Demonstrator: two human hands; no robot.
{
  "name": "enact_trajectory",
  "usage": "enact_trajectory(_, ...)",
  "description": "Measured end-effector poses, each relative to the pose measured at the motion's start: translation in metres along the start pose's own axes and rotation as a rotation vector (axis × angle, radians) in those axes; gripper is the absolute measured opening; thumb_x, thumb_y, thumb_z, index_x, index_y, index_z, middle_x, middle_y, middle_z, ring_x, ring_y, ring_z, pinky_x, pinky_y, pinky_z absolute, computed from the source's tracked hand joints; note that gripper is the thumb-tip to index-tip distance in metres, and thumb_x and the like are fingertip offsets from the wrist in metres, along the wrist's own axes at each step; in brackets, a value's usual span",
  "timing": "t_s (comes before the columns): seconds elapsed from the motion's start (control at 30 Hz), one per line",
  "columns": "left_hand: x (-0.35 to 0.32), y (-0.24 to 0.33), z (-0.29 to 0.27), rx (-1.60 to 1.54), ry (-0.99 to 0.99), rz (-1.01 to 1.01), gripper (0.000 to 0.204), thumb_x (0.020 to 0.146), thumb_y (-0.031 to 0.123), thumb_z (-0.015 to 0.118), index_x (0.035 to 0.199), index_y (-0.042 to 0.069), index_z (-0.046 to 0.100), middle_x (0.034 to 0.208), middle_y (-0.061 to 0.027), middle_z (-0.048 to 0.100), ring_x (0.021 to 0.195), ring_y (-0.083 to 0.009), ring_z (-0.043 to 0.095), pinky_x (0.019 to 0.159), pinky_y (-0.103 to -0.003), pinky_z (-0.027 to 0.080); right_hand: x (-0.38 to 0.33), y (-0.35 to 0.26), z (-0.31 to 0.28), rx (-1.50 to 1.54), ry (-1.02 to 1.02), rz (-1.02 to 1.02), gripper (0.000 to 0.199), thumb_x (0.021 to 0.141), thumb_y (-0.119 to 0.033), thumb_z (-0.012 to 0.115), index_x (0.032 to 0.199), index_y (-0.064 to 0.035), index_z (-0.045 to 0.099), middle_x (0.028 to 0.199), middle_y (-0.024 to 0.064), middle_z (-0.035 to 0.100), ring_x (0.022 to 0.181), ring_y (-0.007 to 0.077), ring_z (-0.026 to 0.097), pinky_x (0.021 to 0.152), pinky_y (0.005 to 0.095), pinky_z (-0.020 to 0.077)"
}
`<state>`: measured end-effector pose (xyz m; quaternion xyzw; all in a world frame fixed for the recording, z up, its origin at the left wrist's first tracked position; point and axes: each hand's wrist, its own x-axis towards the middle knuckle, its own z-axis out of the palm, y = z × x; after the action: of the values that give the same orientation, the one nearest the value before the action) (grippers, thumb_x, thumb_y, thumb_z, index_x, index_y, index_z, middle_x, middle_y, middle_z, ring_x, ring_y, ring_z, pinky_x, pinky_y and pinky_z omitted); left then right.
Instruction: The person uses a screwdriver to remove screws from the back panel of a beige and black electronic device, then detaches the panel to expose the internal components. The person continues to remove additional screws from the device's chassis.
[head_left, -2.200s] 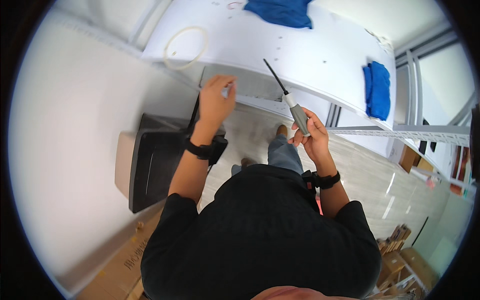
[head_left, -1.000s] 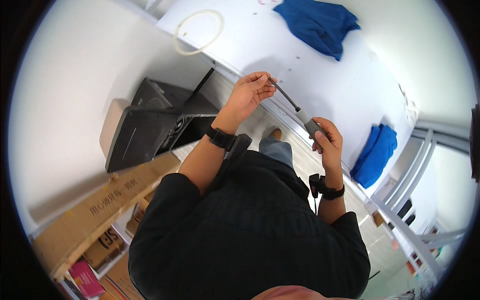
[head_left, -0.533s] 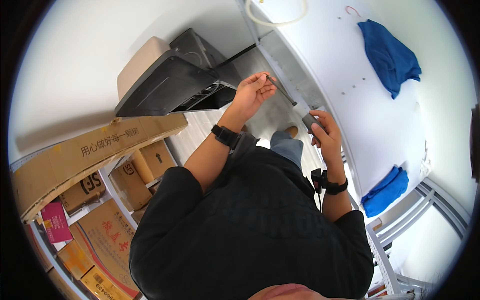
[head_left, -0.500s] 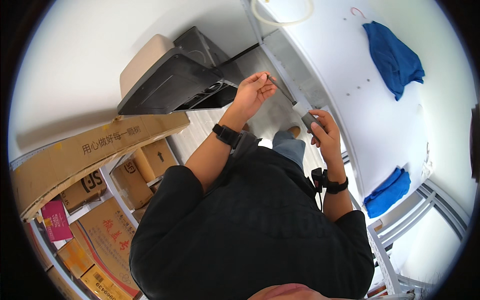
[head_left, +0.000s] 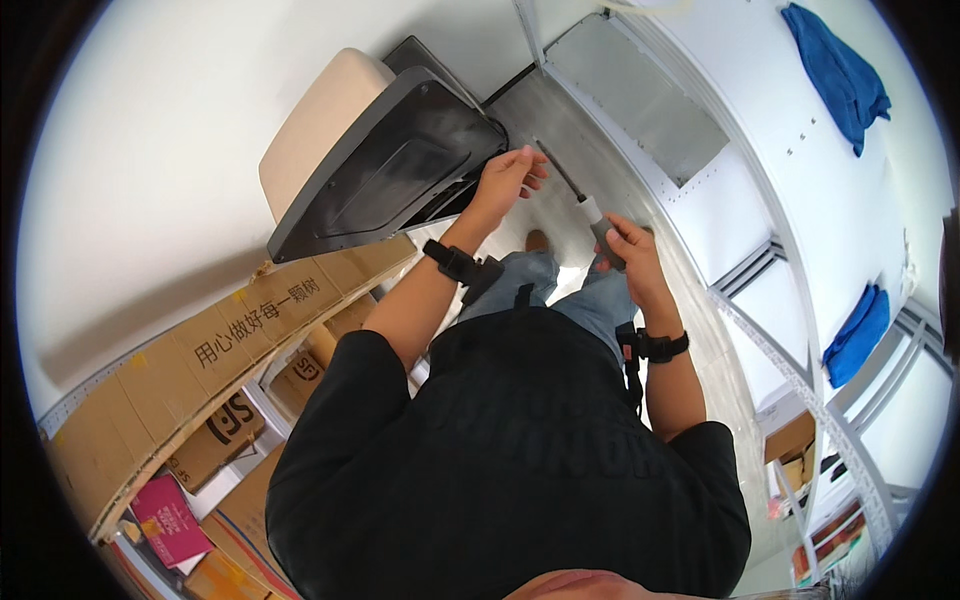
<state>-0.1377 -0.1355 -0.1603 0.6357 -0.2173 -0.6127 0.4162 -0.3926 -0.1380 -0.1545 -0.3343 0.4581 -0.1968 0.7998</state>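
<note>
My right hand [head_left: 633, 258] is wrapped round the grey handle of a screwdriver [head_left: 589, 208], whose collar is white. Its dark thin shaft points up and to the left, away from my body. Beside the tip is my left hand [head_left: 507, 184], with fingers loosely bent and apart and nothing visible in them. Just left of that hand stands a large casing [head_left: 400, 150] with a black moulded panel and a beige side. My left wrist partly covers its lower opening.
A long cardboard box [head_left: 245, 325] lies atop a shelf unit of cartons at left, with a pink box [head_left: 172, 520] below. White metal shelving [head_left: 770, 170] rises at right, carrying two blue cloths [head_left: 838, 75]. A grey panel [head_left: 640, 95] leans near the floor.
My view has shifted, showing more floor and the grey panel. The left fingers have come away from the screwdriver tip they were pinching. My right hand still holds the screwdriver.
</note>
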Motion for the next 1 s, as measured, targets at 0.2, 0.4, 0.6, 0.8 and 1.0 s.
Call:
enact_trajectory(0.2, 0.014, 0.011, -0.012, 1.671, 0.045, 0.485, 0.038, 0.081, 0.018, 0.064, 0.113, 0.000, 0.055, 0.115, -0.0194, 0.053, 0.077, -0.0332, 0.066, 0.066, -0.039, 0.054, 0.008, 0.015, 0.027, 0.032, 0.049, -0.048, 0.038, 0.094, -0.022, 0.054, 0.126, -0.0008, 0.054, 0.085, 0.0067, 0.061, 0.068, 0.0129, 0.057, 0.063, 0.0254, 0.0485)
enact_trajectory(0.4, 0.053, 0.015, -0.024, 2.063, 0.182, 0.388, 0.056, 0.080, 0.013, 0.062, 0.126, -0.007, 0.038, 0.128, -0.0331, 0.041, 0.075, -0.0307, 0.068, 0.063, -0.036, 0.057, 0.018, 0.018, 0.050, 0.062, 0.039, -0.067, 0.039, 0.093, -0.022, 0.057, 0.127, -0.0029, 0.054, 0.087, 0.0068, 0.060, 0.071, 0.0111, 0.056, 0.061, 0.0246, 0.0478)
enact_trajectory(0.6, 0.080, 0.006, -0.026, 2.393, 0.033, 0.329, 0.041, 0.084, 0.015, 0.059, 0.118, -0.007, 0.051, 0.119, -0.0321, 0.052, 0.088, -0.0319, 0.067, 0.064, -0.032, 0.057, 0.029, 0.022, 0.074, 0.038, 0.068, -0.088, 0.039, 0.094, -0.023, 0.056, 0.125, -0.0006, 0.055, 0.089, 0.0056, 0.061, 0.076, 0.0109, 0.057, 0.061, 0.0231, 0.0478)
enact_trajectory(0.8, 0.075, 0.007, -0.025, 2.234, 0.123, 0.376, 0.034, 0.085, 0.014, 0.057, 0.114, -0.003, 0.056, 0.114, -0.0322, 0.055, 0.086, -0.0316, 0.068, 0.065, -0.032, 0.057, 0.039, 0.017, 0.082, -0.025, 0.049, -0.061, 0.038, 0.094, -0.023, 0.055, 0.124, 0.0000, 0.055, 0.086, 0.0045, 0.060, 0.076, 0.0097, 0.057, 0.059, 0.0227, 0.0466)
enact_trajectory(1.0, 0.074, 0.000, -0.031, 2.197, 0.183, 0.493, 0.034, 0.084, 0.012, 0.058, 0.114, -0.002, 0.055, 0.114, -0.0331, 0.055, 0.079, -0.0300, 0.069, 0.063, -0.033, 0.056, 0.045, 0.018, 0.090, -0.008, 0.074, -0.081, 0.033, 0.093, -0.023, 0.054, 0.120, -0.0058, 0.059, 0.077, 0.0019, 0.057, 0.054, 0.0069, 0.047, 0.048, 0.0232, 0.0398)
